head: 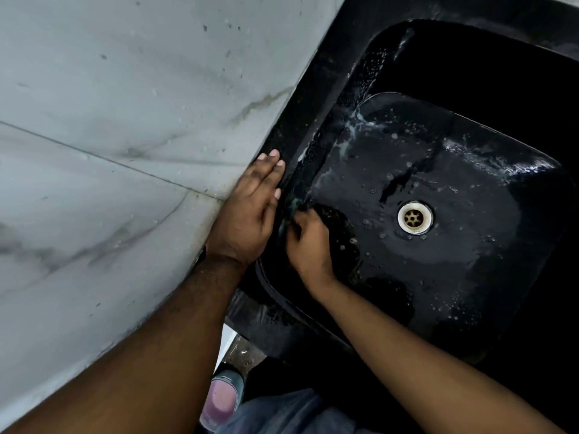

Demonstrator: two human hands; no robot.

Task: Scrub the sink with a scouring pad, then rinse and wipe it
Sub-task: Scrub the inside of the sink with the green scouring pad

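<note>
A black sink (313, 73) fills the right of the head view, its basin wet with drops and thin foam. A brass drain (415, 218) sits in the basin floor. My right hand (308, 242) is inside the basin, pressed against the left wall, fingers closed on a green scouring pad (293, 205) of which only a blurred edge shows. My left hand (250, 208) lies flat on the sink's left rim, fingers stretched out and holding nothing.
A grey marbled tile wall (125, 136) runs along the left of the sink, touching its rim. Below the sink's near edge I see a pink shoe (219, 399) on the floor and blue trousers (282, 415).
</note>
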